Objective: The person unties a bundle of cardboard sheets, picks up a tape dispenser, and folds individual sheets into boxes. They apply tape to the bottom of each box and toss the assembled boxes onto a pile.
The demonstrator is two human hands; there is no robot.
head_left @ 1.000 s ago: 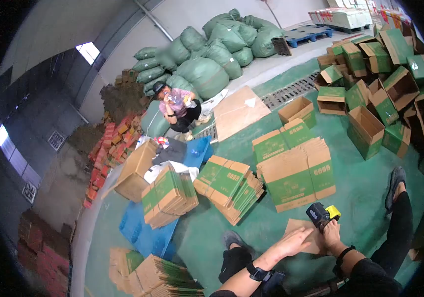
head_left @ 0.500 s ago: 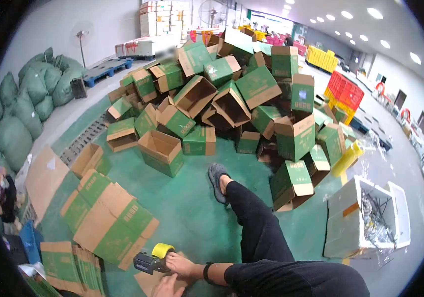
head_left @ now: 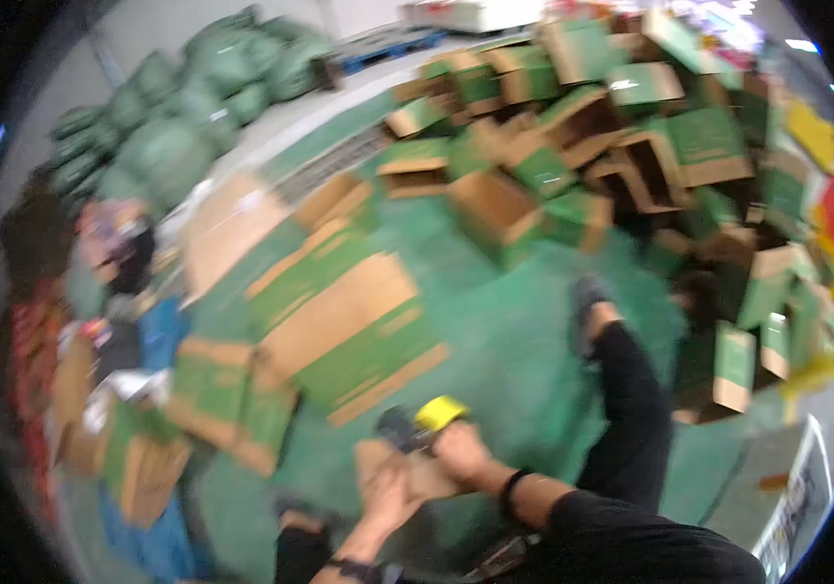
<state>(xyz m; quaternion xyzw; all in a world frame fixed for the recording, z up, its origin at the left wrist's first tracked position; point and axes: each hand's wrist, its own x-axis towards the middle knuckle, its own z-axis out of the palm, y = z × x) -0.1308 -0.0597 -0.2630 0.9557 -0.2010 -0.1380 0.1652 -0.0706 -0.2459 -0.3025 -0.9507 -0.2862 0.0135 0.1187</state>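
Observation:
My right hand [head_left: 463, 455] is closed around a tape dispenser [head_left: 397, 428] loaded with a yellow roll of tape [head_left: 441, 413]. The dispenser is at the upper edge of a brown cardboard box [head_left: 372, 459], low in the middle of the head view. At the near left side of this box, my left hand [head_left: 388, 501] grips the cardboard, its fingers blurred. Both hands partly cover the box, and its lower part cannot be made out.
Flattened green-and-brown cartons [head_left: 339, 326] lie ahead on the green floor, with more folded cartons [head_left: 212, 389] at left. A large heap of open boxes [head_left: 621, 146] fills the far right. Green sacks [head_left: 168, 161] line the wall. A white foam box [head_left: 796, 496] stands at right.
The view has swung left and down, so the scene shifts rightward and blurs. My left hand now shows more fully on the box. The tape dispenser stays in my right hand.

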